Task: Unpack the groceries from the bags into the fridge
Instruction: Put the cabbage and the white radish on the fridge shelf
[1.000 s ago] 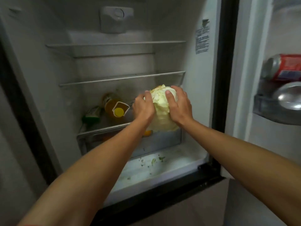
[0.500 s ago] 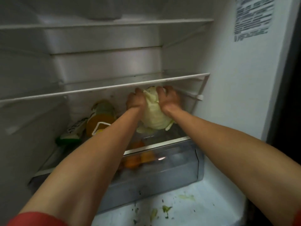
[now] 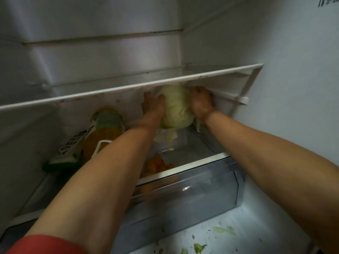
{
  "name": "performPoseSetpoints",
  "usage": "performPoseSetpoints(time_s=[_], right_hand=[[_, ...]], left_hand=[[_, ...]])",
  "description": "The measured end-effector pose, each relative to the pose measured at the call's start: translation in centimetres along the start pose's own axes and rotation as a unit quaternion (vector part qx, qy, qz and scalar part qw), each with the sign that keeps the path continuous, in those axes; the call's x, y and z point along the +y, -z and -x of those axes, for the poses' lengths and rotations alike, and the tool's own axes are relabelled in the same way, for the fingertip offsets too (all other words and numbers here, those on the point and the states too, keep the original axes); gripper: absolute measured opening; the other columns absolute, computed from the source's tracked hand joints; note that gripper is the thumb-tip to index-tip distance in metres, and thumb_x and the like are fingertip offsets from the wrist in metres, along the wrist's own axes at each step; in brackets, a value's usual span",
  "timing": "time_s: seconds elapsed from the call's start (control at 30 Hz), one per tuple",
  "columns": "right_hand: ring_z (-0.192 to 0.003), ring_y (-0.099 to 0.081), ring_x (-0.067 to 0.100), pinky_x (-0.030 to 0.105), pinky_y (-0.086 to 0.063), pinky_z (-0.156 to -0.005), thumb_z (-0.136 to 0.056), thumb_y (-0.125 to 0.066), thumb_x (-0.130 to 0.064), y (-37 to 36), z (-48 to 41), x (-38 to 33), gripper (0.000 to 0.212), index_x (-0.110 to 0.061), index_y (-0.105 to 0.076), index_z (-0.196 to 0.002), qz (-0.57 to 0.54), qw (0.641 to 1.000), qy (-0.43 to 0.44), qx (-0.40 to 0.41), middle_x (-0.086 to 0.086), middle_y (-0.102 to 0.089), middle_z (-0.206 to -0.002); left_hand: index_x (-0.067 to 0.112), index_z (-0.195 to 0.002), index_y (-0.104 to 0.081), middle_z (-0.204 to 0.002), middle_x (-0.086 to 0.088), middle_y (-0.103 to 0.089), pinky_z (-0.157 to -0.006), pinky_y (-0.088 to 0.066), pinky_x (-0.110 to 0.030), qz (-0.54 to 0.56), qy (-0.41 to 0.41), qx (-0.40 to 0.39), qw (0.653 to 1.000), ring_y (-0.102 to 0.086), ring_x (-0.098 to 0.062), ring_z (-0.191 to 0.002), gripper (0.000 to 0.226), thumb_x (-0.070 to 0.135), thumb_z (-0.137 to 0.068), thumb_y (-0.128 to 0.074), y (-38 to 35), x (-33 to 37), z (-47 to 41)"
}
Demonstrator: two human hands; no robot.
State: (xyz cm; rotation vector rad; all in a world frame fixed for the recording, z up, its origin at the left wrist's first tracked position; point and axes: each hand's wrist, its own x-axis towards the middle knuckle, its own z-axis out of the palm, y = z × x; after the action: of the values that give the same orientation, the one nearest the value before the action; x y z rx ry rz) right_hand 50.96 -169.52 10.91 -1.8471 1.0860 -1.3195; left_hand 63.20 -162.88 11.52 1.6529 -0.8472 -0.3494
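From my remote station I record the following. The cabbage (image 3: 176, 107), pale green, sits inside the fridge (image 3: 293, 88) in the compartment under the glass shelf (image 3: 128, 88), its top just below that shelf's front rim. The left hand (image 3: 153, 106) grasps its left side and the right hand (image 3: 200, 102) grasps its right side, the fingers of both curled round the head. A loose outer leaf hangs from the underside toward the lower shelf (image 3: 198, 149); I cannot tell whether the head itself rests on that surface. To the left of the cabbage, on the same level, a juice bottle (image 3: 104, 132) with orange contents lies on its side, and just beside it lies a green and white packet (image 3: 67, 151) (print too blurred to read). Beneath the lower shelf is a clear drawer (image 3: 201, 195) holding orange produce (image 3: 157, 165). Green leaf scraps (image 3: 224, 230) lie on the fridge floor in front of the drawer. A red sleeve (image 3: 45, 244) shows on the left arm.
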Motion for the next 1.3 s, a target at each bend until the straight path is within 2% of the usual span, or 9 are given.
performPoseSetpoints(time_s=[0.1, 0.2, 0.3, 0.47, 0.57, 0.67, 1.0, 1.17, 1.3], right_hand=[[-0.117, -0.056, 0.03, 0.038, -0.044, -0.099, -0.082, -0.042, -0.042, -0.7, 2.2, 1.3, 0.059, -0.007, -0.06, -0.125, 0.007, 0.997, 0.075, 0.0, 0.019, -0.06, -0.128], [-0.141, -0.028, 0.03, 0.037, -0.033, -0.112, -0.058, -0.063, -0.061, -0.7, 2.8, 2.4, 0.108, -0.025, -0.023, -0.152, 0.132, 0.979, 0.107, -0.11, 0.013, -0.028, -0.155], [-0.145, -0.016, 0.033, 0.04, -0.027, -0.115, -0.05, -0.088, -0.051, 0.1, 1.5, 3.4, 0.135, -0.03, -0.003, -0.154, 0.211, 0.958, 0.123, -0.153, 0.015, -0.012, -0.159], [-0.131, -0.043, 0.03, 0.043, -0.039, -0.106, -0.061, -0.086, -0.047, -0.1, 0.2, 3.0, 0.107, -0.022, -0.03, -0.15, 0.159, 0.969, 0.166, -0.089, 0.011, -0.044, -0.146], [-0.119, -0.056, 0.027, 0.041, -0.047, -0.098, -0.069, -0.077, -0.054, 0.5, -1.1, 1.8, 0.081, -0.017, -0.05, -0.136, 0.109, 0.979, 0.165, -0.046, 0.007, -0.059, -0.132], [-0.119, -0.057, 0.029, 0.037, -0.046, -0.095, -0.085, -0.066, -0.049, 0.1, -2.4, 0.8, 0.059, -0.016, -0.053, -0.132, 0.161, 0.972, 0.166, -0.047, 0.009, -0.06, -0.13], [-0.12, -0.054, 0.033, 0.041, -0.04, -0.097, -0.096, -0.031, -0.061, -0.7, -0.3, 1.3, 0.062, -0.029, -0.03, -0.149, 0.33, 0.924, 0.192, -0.003, 0.012, -0.055, -0.135], [-0.118, -0.055, 0.034, 0.04, -0.041, -0.094, -0.096, -0.034, -0.061, 0.5, 1.9, 0.3, 0.063, -0.024, -0.034, -0.148, 0.377, 0.909, 0.179, 0.011, 0.014, -0.055, -0.134], [-0.118, -0.055, 0.034, 0.039, -0.042, -0.092, -0.095, -0.038, -0.059, 1.4, 3.4, -0.6, 0.061, -0.023, -0.036, -0.145, 0.387, 0.908, 0.16, -0.027, 0.013, -0.056, -0.133]], left_hand=[[0.011, -0.128, -0.057, -0.13, -0.015, -0.058, -0.1, -0.044, -0.036, -0.051, -0.014, 0.03, 0.998, -0.053, -0.033, -0.12, 0.046, 0.04, -0.093, -0.049, -0.5, 0.1, -1.3], [0.004, -0.124, -0.061, -0.129, -0.016, -0.06, -0.099, -0.046, -0.037, -0.061, 0.006, 0.032, 0.998, -0.056, -0.033, -0.118, 0.047, 0.039, -0.095, -0.047, -0.8, 0.6, -2.3], [0.006, -0.131, -0.054, -0.134, -0.012, -0.056, -0.098, -0.048, -0.038, 0.047, 0.041, -0.042, 0.997, -0.056, -0.03, -0.12, 0.047, 0.037, -0.098, -0.044, -1.1, 0.7, -2.5], [0.008, -0.122, -0.061, -0.123, -0.012, -0.064, -0.096, -0.051, -0.042, 0.177, 0.086, -0.054, 0.979, -0.062, -0.031, -0.109, 0.048, 0.04, -0.1, -0.033, -1.2, 1.1, -2.4], [0.005, -0.117, -0.06, -0.124, -0.013, -0.063, -0.099, -0.048, -0.042, 0.15, 0.068, -0.053, 0.985, -0.06, -0.029, -0.111, 0.04, 0.029, -0.102, -0.032, -0.7, 2.2, -2.5], [0.003, -0.123, -0.058, -0.121, -0.014, -0.062, -0.1, -0.047, -0.041, 0.067, 0.06, -0.071, 0.993, -0.059, -0.03, -0.112, 0.041, 0.025, -0.102, -0.03, -0.4, 2.7, -1.9], [-0.004, -0.133, -0.049, -0.136, -0.017, -0.054, -0.099, -0.047, -0.033, -0.029, 0.059, -0.039, 0.997, -0.054, -0.032, -0.122, 0.043, 0.018, -0.097, -0.044, -0.1, 1.8, -0.5], [-0.002, -0.123, -0.058, -0.125, -0.016, -0.062, -0.095, -0.051, -0.039, -0.053, 0.065, -0.03, 0.996, -0.062, -0.032, -0.109, 0.052, 0.028, -0.081, -0.058, 2.2, 1.1, 0.4], [-0.003, -0.127, -0.055, -0.131, -0.02, -0.057, -0.098, -0.049, -0.04, -0.112, 0.022, -0.046, 0.992, -0.055, -0.035, -0.12, 0.039, 0.018, -0.095, -0.048, 3.4, 1.2, 2.4]])
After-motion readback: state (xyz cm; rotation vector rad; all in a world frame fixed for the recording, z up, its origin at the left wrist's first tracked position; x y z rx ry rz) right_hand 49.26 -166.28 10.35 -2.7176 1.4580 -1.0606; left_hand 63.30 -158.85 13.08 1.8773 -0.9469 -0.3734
